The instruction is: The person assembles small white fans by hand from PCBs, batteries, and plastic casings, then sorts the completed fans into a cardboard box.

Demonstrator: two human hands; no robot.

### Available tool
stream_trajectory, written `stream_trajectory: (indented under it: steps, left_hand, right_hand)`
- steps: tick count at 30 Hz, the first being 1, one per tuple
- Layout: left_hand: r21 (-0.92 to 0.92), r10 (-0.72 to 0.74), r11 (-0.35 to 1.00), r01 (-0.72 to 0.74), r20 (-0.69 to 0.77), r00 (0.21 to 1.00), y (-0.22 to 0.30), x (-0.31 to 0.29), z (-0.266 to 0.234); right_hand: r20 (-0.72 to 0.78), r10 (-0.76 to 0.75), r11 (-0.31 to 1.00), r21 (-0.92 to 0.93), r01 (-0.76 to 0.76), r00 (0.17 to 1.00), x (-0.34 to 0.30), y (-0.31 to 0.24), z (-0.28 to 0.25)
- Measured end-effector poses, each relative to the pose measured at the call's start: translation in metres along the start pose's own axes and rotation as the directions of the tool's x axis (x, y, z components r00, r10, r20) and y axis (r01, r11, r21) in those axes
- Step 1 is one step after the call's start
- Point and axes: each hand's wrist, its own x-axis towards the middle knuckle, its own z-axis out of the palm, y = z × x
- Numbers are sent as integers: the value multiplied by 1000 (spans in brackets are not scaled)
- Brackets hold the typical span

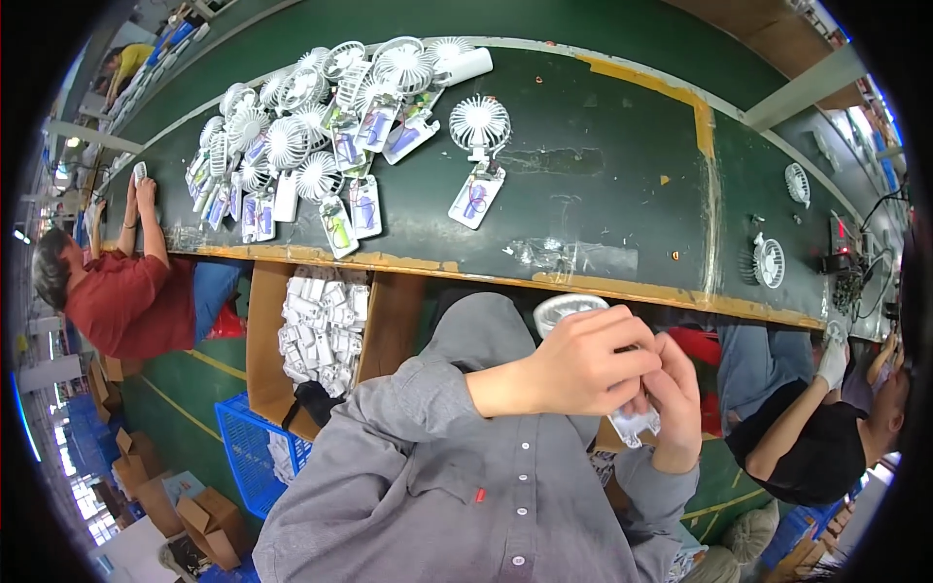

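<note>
Just in front of my chest, at the near edge of the green bench (603, 194), I hold a white handheld fan (564, 309). Its round head sticks out beyond my left hand (588, 364), whose fingers are closed over the neck and upper body. My right hand (677, 403) is closed at the handle, thumb and fingers meeting the left fingertips. The handle's pale lower end shows between the hands; where the fingers meet is hidden. On the bench ahead lies a single fan (478, 146) with its handle opened, wires and a purple battery showing.
A pile of similar fans (292, 136) covers the bench's left part. Below the edge stand a carton of white plastic parts (326, 325) and a blue crate (248, 452). Two fans (768, 262) lie rightward. Co-workers sit left (136, 301) and right (807, 428).
</note>
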Motion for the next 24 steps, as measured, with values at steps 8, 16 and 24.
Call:
stream_trajectory:
  steps: [8, 16, 24]
  left_hand:
    - [44, -24, 999, 13, 237, 971, 5, -24, -4]
    - [-401, -526, 563, 722, 500, 688, 31, -27, 6]
    - [166, 46, 980, -114, 369, 928, 41, -49, 28]
  right_hand:
    - [-51, 70, 944, -319, -83, 996, -30, 19, -6]
    - [-19, 149, 989, -2, -149, 989, -60, 28, -11]
    - [-339, 11, 913, -381, -148, 941, -101, 41, 0]
